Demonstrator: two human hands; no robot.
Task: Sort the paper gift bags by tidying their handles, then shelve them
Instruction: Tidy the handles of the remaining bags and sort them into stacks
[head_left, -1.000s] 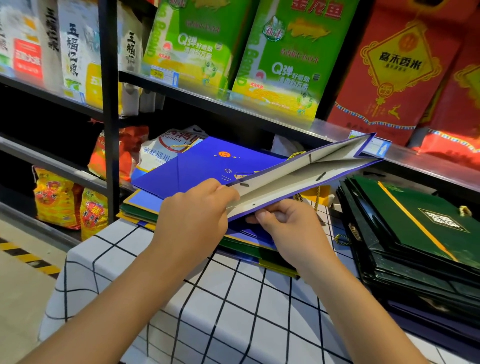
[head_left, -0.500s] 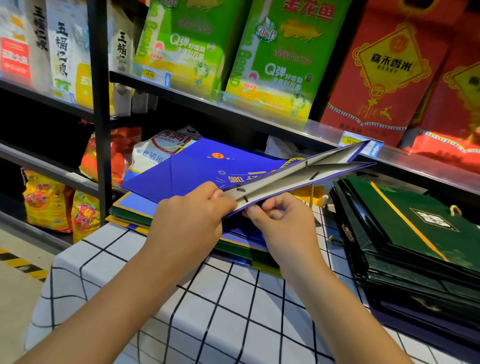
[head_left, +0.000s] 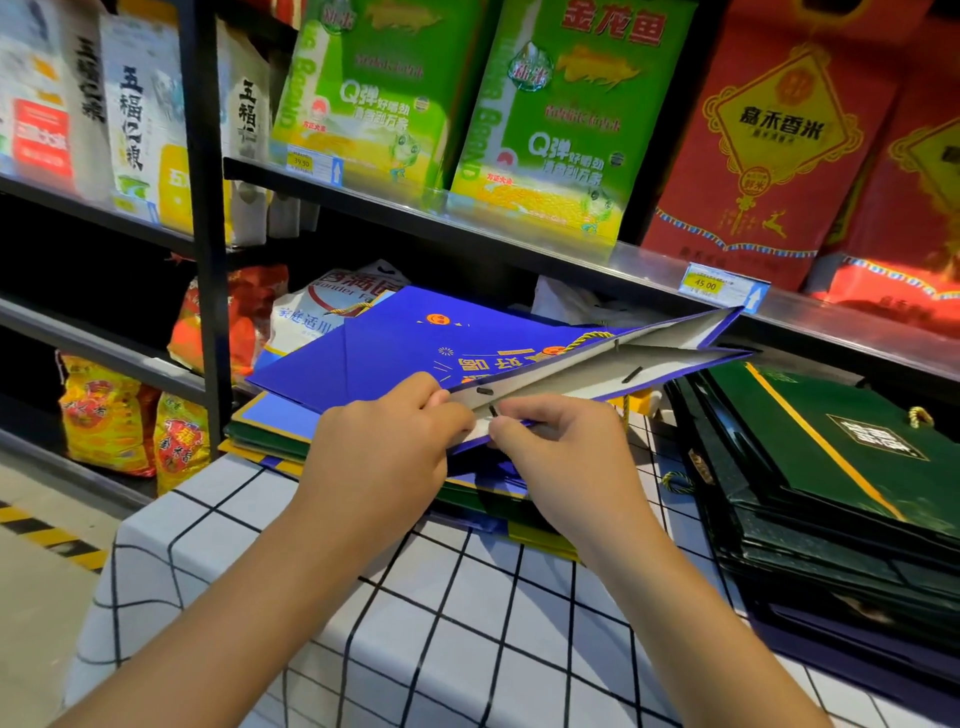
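While held above the mixed stack (head_left: 270, 434) on the tabletop (head_left: 457, 613), blue gift bag (head_left: 395, 353) now nearly flat, mouth narrower than a second ago. Left hand (head_left: 379, 457) pinching the upper lip, right hand (head_left: 561, 457) pinching the lower. Gold cord handle (head_left: 589, 340) just beyond the stack, lying across the bag's top face rather than inside. Probably near ready for shelving.
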